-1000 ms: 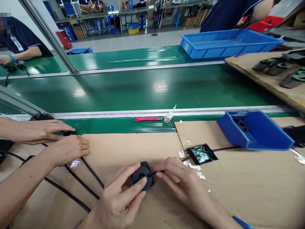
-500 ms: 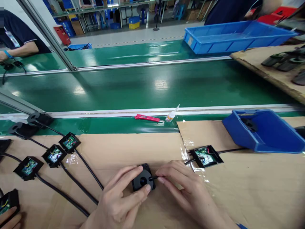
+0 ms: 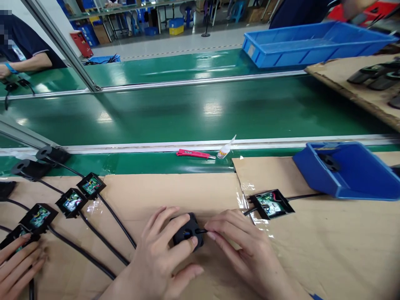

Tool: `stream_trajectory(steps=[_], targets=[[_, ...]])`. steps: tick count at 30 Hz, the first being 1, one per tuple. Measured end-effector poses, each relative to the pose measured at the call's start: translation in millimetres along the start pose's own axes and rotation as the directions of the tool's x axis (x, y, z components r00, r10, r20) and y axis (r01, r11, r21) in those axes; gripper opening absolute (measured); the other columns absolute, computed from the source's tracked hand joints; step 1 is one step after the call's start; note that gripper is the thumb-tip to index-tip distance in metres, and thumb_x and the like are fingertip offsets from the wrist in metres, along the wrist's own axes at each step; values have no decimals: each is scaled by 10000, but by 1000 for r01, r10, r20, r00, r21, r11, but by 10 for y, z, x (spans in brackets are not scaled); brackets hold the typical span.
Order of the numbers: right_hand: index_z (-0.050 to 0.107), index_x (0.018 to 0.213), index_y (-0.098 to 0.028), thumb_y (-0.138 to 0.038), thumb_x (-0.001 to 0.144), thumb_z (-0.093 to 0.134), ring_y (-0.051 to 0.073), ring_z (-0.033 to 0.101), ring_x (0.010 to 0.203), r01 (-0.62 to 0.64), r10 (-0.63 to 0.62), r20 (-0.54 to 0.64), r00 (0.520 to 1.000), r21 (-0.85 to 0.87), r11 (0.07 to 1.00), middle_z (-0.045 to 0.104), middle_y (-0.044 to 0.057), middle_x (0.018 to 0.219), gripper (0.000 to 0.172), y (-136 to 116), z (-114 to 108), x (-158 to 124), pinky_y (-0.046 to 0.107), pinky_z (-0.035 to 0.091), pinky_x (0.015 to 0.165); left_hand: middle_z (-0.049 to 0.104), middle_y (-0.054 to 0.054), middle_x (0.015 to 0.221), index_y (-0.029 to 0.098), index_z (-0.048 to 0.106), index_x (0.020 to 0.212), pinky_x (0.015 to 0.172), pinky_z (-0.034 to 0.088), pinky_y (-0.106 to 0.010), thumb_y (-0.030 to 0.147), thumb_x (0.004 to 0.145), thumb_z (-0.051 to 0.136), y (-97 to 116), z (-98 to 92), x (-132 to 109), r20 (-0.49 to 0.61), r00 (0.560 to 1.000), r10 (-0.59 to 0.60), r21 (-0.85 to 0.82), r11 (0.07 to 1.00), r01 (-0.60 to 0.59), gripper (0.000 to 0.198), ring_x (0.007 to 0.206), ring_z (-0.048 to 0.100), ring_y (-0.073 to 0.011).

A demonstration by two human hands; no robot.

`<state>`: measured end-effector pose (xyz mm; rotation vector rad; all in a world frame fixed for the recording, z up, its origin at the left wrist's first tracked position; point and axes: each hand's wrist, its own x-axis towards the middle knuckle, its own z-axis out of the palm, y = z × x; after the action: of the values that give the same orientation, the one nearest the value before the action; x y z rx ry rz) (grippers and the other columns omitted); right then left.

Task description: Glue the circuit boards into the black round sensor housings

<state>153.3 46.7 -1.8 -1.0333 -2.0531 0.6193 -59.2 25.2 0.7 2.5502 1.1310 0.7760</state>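
A black square-based part [image 3: 196, 239] with a central hole lies on the cardboard [image 3: 168, 187] at the lower middle. My left hand [image 3: 168, 250] rests over it, with fingertips on its top and near edge. At its right side a thin black cable enters the part, pinched between the thumb and fingers of my right hand [image 3: 237, 241]. To the right, an open black housing [image 3: 271, 204] shows a green circuit board, with cables on both sides. Whether the cable in my right hand joins that housing is hidden.
Several open housings with boards, one a black housing [image 3: 71, 203], lie left with cables. A co-worker's hand [image 3: 21, 266] touches one. A red cutter [image 3: 193, 154] and small bottle [image 3: 225, 150] lie ahead. A blue bin [image 3: 353, 175] stands right; beyond runs a green belt [image 3: 162, 112].
The fingers of my left hand have shifted on the black part, covering more of its top. At the far left, the co-worker's hand and a housing have moved up beside the other housings.
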Motion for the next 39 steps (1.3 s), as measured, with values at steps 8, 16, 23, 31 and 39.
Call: stream_trajectory(steps=[8,16,23,31,39], targets=[[664,824,-206,-247,959,454,169,638,633,-266,268,211,940,-39,963,650,42,718,253,-135,-84,-139,281,501,575,506,-143,1147,175,630,974,742,609,-328,115,831,638,-115,176,-41,-21,998,-51,-171,984,46,155,1010,606,-233],[487,1391,-208,-720,836,451,293,373,1393,-702,548,440,712,461,543,481,117,1456,756,-249,225,-269,483,297,1156,471,-147,1209,171,626,1049,861,607,-364,62,836,619,59,257,-132,-327,936,128,89,991,-104,240,1139,569,-248],[447,1435,-195,-790,749,505,305,303,1430,-711,607,400,687,545,444,406,116,1515,910,-291,272,-349,486,198,1194,556,-161,1271,179,435,1358,988,539,-398,406,853,658,203,30,-94,-124,972,-202,-281,946,161,597,1186,580,-263],[462,1428,-218,-734,828,432,294,368,1400,-679,564,377,735,412,608,490,115,1456,792,-371,197,-421,505,229,1178,482,-106,1456,188,421,1414,1141,373,-447,396,994,373,310,31,-54,302,827,-474,-486,670,561,471,1357,436,-246],[564,1340,-219,-594,875,487,297,482,1317,-639,570,292,768,411,651,622,113,1318,603,-354,279,-385,537,316,1134,552,-138,1344,153,431,1350,1096,401,-457,356,992,342,334,187,-51,281,812,-511,-542,614,574,421,1270,499,-241]])
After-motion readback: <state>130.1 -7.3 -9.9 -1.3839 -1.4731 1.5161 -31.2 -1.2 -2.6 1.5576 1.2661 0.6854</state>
